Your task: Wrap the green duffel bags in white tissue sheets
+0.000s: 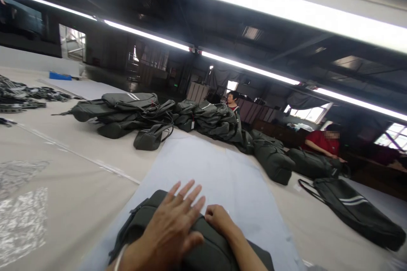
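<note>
A dark grey-green bag lies across the pale blue sheet at the bottom of the head view. Over its left part is my left hand, fingers spread and palm turned down, with a light band at the wrist. My right hand rests at the bag's far edge, its fingers curled inward; whether they grip the bag's fabric is hidden.
Piled dark bags stretch across the table beyond the sheet. At right lies a striped bag. Black-and-white straps and a blue box are far left. A person in red handles a bag; another person is behind the pile.
</note>
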`<state>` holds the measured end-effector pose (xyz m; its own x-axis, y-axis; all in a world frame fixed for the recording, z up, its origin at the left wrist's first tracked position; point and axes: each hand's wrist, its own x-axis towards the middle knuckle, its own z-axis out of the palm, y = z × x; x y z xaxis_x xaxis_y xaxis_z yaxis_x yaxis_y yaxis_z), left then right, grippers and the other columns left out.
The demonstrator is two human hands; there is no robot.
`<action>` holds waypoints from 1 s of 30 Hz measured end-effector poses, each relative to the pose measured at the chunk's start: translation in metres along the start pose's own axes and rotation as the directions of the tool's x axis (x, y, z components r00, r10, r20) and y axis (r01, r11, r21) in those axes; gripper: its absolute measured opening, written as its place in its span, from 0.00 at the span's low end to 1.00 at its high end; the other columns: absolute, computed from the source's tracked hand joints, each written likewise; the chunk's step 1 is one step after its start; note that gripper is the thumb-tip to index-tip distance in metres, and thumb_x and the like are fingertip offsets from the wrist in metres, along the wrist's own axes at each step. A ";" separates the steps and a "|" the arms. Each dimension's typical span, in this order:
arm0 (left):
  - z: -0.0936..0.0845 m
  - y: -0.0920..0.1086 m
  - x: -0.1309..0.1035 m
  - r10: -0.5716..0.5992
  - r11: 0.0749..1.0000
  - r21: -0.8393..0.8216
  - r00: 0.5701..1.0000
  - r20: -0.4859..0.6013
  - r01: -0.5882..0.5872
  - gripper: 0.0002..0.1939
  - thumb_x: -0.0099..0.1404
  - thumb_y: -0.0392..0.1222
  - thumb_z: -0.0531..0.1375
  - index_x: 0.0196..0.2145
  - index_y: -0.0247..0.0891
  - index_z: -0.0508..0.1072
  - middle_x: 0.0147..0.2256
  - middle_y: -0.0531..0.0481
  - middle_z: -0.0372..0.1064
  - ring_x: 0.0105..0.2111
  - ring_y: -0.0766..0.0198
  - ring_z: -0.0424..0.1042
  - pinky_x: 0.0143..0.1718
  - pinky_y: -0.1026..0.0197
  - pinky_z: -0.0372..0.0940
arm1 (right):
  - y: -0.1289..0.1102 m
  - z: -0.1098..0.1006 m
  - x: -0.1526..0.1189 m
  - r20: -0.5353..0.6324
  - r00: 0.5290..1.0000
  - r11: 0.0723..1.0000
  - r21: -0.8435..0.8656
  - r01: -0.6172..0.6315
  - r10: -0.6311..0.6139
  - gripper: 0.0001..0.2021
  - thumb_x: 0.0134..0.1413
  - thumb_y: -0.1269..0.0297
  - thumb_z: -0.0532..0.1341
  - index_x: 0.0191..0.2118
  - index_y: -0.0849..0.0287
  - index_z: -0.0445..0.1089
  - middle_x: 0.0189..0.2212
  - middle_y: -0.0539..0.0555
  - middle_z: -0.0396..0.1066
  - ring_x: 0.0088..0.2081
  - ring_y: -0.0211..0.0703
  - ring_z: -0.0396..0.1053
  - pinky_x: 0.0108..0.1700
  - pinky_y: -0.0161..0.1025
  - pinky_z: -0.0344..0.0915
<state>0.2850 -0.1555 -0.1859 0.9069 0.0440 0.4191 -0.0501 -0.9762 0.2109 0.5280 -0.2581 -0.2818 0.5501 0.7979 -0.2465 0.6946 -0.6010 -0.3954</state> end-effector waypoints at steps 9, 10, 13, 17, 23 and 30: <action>0.038 -0.031 0.011 -0.174 0.984 -0.012 0.968 0.182 0.179 0.27 0.65 0.54 0.60 0.59 0.48 0.67 0.59 0.46 0.65 0.59 0.48 0.63 0.64 0.38 0.44 | -0.007 -0.007 0.004 0.039 0.999 0.997 0.069 -0.033 0.031 0.11 0.58 0.56 0.63 0.34 0.61 0.71 0.34 0.51 0.73 0.39 0.41 0.71 0.45 0.45 0.69; 0.038 -0.031 0.010 -0.166 0.986 -0.005 0.970 0.177 0.170 0.27 0.66 0.55 0.59 0.60 0.48 0.66 0.59 0.46 0.65 0.59 0.49 0.63 0.64 0.39 0.44 | -0.011 -0.010 0.001 0.044 0.998 0.995 0.092 -0.038 0.035 0.11 0.59 0.57 0.62 0.34 0.61 0.71 0.34 0.51 0.73 0.38 0.41 0.71 0.45 0.45 0.69; 0.036 -0.032 0.012 -0.161 0.987 0.035 0.965 0.206 0.157 0.28 0.70 0.56 0.53 0.64 0.46 0.58 0.60 0.44 0.63 0.60 0.51 0.60 0.64 0.42 0.43 | -0.021 -0.027 -0.008 0.014 0.999 0.977 0.209 -0.048 0.046 0.10 0.59 0.58 0.62 0.36 0.61 0.71 0.36 0.51 0.72 0.38 0.40 0.71 0.44 0.45 0.70; 0.040 -0.037 0.019 -0.155 0.987 0.082 0.953 0.260 0.138 0.26 0.74 0.55 0.46 0.65 0.47 0.55 0.62 0.46 0.60 0.62 0.53 0.56 0.64 0.42 0.38 | -0.010 -0.072 -0.023 -0.211 0.970 0.920 0.391 -0.028 0.120 0.11 0.59 0.65 0.62 0.45 0.64 0.69 0.43 0.55 0.73 0.44 0.41 0.70 0.50 0.45 0.67; 0.045 -0.042 0.027 -0.141 0.990 0.062 0.950 0.279 0.129 0.27 0.74 0.57 0.41 0.63 0.45 0.60 0.60 0.46 0.62 0.61 0.52 0.57 0.63 0.41 0.36 | 0.000 -0.105 -0.165 -0.740 0.652 0.923 0.350 0.162 0.166 0.12 0.63 0.58 0.57 0.44 0.61 0.70 0.40 0.54 0.73 0.43 0.41 0.70 0.50 0.42 0.65; 0.039 -0.041 0.030 -0.126 0.990 0.096 0.948 0.291 0.102 0.27 0.74 0.57 0.42 0.63 0.45 0.60 0.60 0.45 0.62 0.59 0.51 0.60 0.63 0.42 0.39 | 0.000 0.106 -0.294 -0.303 0.879 0.913 0.063 0.403 -0.367 0.14 0.63 0.58 0.56 0.50 0.56 0.70 0.47 0.56 0.74 0.49 0.46 0.70 0.53 0.47 0.66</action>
<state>0.3307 -0.1228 -0.2159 0.9881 0.1030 0.1139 0.0831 -0.9824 0.1674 0.3173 -0.4884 -0.3029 0.3691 0.9083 0.1968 0.8265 -0.2239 -0.5165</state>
